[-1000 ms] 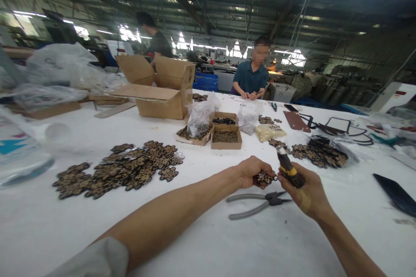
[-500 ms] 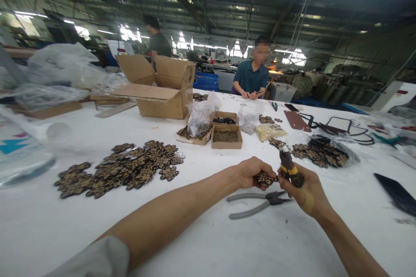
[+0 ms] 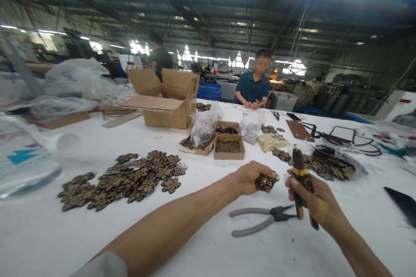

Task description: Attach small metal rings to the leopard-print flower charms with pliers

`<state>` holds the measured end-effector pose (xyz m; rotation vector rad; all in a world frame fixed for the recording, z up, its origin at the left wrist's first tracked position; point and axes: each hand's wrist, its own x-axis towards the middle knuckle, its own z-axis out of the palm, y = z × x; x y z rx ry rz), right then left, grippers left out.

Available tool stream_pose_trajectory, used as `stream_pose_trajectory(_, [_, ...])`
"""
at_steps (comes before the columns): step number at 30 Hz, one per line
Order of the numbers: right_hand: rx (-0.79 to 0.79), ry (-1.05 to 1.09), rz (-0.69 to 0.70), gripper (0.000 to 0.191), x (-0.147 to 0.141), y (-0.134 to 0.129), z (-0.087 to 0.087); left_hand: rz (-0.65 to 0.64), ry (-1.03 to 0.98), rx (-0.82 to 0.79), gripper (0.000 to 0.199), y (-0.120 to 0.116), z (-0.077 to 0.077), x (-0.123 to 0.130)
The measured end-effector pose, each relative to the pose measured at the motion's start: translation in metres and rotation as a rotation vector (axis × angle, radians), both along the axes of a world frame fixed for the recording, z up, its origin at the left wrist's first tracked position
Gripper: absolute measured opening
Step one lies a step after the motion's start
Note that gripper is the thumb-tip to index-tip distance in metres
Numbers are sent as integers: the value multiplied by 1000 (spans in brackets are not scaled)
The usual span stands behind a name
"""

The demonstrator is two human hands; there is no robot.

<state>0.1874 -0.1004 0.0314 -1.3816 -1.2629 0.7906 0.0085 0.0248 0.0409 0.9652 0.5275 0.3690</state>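
Note:
A leopard-print patch (image 3: pixel 265 181) with a dark edge is pinched in my left hand (image 3: pixel 252 177), close to the middle of the table. My right hand (image 3: pixel 313 199) is wrapped round yellow-and-black pliers (image 3: pixel 301 175), their jaws pointing up and away from the patch. A small gap separates the two hands. Below them on the white table lie grey-handled pliers (image 3: pixel 264 220) with thin, spread tips. To the left spreads a pile of similar leopard-print patches (image 3: pixel 126 181). More patches (image 3: pixel 331 164) lie beyond my right hand, partly under clear plastic.
Small cardboard trays of brass-coloured bits (image 3: pixel 229 147) and black pieces (image 3: pixel 226 130) stand ahead, beside a bag of pale yellow pieces (image 3: pixel 273 142). An open cardboard box (image 3: pixel 165 112) is behind them. Across the table works another person (image 3: pixel 253 86). A dark phone-like slab (image 3: pixel 401 203) lies far right.
My right hand has drawn the pliers away from the patch, and the pliers have swung more upright with their handles spread. The patch stays in my left hand. The view has tilted upward.

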Motion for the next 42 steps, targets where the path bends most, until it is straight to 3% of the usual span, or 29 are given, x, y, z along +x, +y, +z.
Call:
stream_pose_trajectory(4, [27, -170, -116, 46, 10, 0, 1, 119, -43, 56, 21, 7, 4, -5])
stream_pose_trajectory(8, [-13, -114, -178, 61, 4, 2, -9, 255, -98, 153, 24, 10, 6, -5])
stream_pose_trajectory(11, [-35, -211, -180, 62, -5, 3, -16, 358, -129, 244, 23, 8, 9, -4])
stream_pose_trajectory(18, [331, -702, -232, 56, -11, 13, -29, 482, -110, 540, 22, -2, 14, -5])
stream_pose_trajectory(22, [405, -786, -300, 60, -6, 20, -41, 518, -85, 719, 19, -12, 19, -7])
stream_pose_trajectory(28, [412, -891, -270, 76, 1, 25, -57, 591, -46, 954, 13, -30, 29, -10])
stream_pose_trajectory(36, [285, -1018, -287, 82, -7, 8, -34, 658, -14, 1199, 6, -37, 31, -12])
stream_pose_trajectory(42, [345, -1077, -339, 87, -2, 12, -35, 690, -38, 1282, 7, -39, 29, -13])
